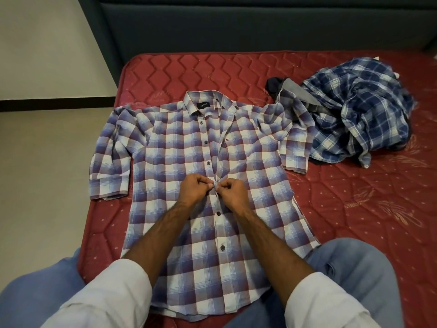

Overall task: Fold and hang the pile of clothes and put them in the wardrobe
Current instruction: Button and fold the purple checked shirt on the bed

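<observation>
A purple, maroon and white checked shirt lies face up and spread flat on the red mattress, collar toward the headboard. Its placket is buttoned below my hands and gapes open above them. My left hand and my right hand meet at the middle of the placket, fingers pinched on the shirt's two front edges around a button. A crumpled pile of clothes, mostly blue checked fabric with some grey and dark pieces, sits on the mattress to the right of the shirt, touching its right sleeve.
A dark blue padded headboard stands behind the mattress. Light floor lies to the left of the bed, with a wall and dark skirting beyond. My knees in blue jeans rest at the near edge.
</observation>
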A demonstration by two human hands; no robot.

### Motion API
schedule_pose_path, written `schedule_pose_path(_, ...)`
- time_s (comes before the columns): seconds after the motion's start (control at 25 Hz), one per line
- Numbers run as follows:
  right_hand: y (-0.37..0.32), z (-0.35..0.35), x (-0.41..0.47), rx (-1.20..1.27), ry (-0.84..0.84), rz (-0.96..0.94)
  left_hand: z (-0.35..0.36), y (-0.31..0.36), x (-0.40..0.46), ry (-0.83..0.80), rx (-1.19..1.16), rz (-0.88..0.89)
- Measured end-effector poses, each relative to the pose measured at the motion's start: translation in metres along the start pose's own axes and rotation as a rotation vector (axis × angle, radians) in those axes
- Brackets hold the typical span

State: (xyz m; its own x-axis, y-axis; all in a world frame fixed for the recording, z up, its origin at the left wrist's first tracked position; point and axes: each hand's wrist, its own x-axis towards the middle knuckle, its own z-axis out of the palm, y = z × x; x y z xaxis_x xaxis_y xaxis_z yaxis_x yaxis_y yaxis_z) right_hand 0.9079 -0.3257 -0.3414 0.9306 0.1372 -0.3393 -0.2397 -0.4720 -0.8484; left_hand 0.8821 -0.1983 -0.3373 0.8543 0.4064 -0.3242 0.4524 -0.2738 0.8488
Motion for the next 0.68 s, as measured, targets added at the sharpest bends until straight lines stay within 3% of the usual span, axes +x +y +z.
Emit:
schedule_pose_path(0.56, -0.002, -0.005, -0.002, 0.064, -0.030, 0.091, 0.002, -0.001, -0.004, 0.037, 0.063, 0.010)
schedule_pose_path(0.68, 0.000, -0.012, 0.000, 0.030, -0.077, 0.014, 0.001, -0.001, -0.005, 0.053, 0.046, 0.008)
